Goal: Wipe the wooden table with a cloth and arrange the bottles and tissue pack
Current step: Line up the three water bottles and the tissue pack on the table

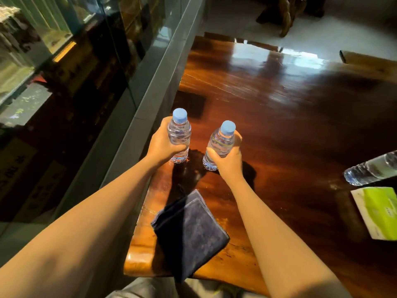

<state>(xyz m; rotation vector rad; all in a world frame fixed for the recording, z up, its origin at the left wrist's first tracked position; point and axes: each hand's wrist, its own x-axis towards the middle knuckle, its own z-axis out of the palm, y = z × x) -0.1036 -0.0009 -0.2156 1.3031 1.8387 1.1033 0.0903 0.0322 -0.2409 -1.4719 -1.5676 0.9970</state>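
Note:
Two small clear water bottles with blue caps stand upright near the left edge of the glossy wooden table (290, 117). My left hand (163, 145) grips the left bottle (179, 134) around its body. My right hand (227, 160) grips the right bottle (221, 140), which leans slightly. A third bottle (371, 168) lies on its side at the right edge of view. Below it lies a green and white tissue pack (380, 214). A folded dark blue cloth (189, 233) rests on the table's near left corner, hanging a little over the front edge.
A grey metal frame (150, 87) and glass panels run along the table's left side, with dark boxes behind the glass. Beyond the table's far end is a pale tiled floor with dark wooden furniture (285, 14).

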